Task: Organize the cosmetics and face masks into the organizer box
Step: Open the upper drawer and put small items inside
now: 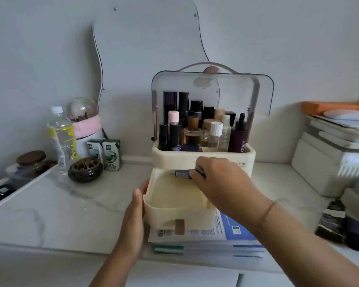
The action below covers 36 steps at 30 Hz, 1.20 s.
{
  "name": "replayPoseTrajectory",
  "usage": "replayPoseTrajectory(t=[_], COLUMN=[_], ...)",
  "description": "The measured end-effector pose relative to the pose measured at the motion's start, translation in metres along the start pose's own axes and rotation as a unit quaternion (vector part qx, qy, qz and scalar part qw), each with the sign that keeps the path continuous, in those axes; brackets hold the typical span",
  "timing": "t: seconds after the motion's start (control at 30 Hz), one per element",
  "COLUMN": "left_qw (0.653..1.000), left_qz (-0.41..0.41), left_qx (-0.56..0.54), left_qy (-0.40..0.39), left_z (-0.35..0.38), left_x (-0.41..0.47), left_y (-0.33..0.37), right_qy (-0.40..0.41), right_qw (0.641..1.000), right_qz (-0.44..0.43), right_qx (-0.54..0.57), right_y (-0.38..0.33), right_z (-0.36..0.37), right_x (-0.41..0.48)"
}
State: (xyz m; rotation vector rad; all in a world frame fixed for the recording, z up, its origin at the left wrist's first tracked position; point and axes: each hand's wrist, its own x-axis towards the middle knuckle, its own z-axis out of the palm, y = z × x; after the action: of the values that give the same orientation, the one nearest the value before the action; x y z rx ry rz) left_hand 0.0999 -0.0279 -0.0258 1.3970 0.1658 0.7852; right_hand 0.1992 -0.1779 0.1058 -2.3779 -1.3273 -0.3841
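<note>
**Laying a small tube in the open drawer**

The organizer box stands on the worktop with its clear lid raised and its top compartment packed with upright bottles. Its drawer is pulled out toward the person and hangs over a stack of face mask packets.

The left hand lies along the drawer's left wall, fingers fairly straight, thumb at the front corner, bracing it. The right hand pinches a small dark tube in its fingertips. It holds the tube crosswise over the back of the drawer, just under the box's upper tier.

To do this well, the tube probably wants to be lowered flat against the rear wall, so that the front floor stays free for the masks. The left hand should keep the drawer level. Pulled this far out, it could tip or slide while the right hand lets go.
</note>
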Motion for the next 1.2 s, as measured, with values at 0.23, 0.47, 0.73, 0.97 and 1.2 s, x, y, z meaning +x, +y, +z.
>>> replayPoseTrajectory(t=[0.23, 0.47, 0.73, 0.97, 1.2], left_qw=[1.0, 0.999, 0.998, 0.994, 0.988], left_qz=[-0.003, 0.016, 0.034, 0.053, -0.001], left_qx=[0.007, 0.007, -0.013, 0.094, 0.149], left_qy=[-0.028, -0.039, -0.059, -0.03, -0.042], left_z=[-0.004, -0.005, -0.009, -0.007, -0.024], left_x=[0.001, 0.002, 0.002, -0.003, -0.001], left_y=[-0.001, -0.002, -0.009, 0.002, 0.009], right_qy=[-0.112, -0.089, 0.189, 0.06, -0.006], right_qw=[0.991, 0.989, 0.955, 0.975, 0.986], right_qz=[-0.014, -0.013, 0.15, 0.119, 0.052], right_qx=[-0.079, 0.116, 0.174, 0.179, 0.159], right_y=[-0.025, -0.006, 0.112, 0.106, 0.058], right_z=[0.052, 0.028, -0.005, 0.022, 0.039], right_x=[0.03, 0.018, -0.08, -0.101, -0.048])
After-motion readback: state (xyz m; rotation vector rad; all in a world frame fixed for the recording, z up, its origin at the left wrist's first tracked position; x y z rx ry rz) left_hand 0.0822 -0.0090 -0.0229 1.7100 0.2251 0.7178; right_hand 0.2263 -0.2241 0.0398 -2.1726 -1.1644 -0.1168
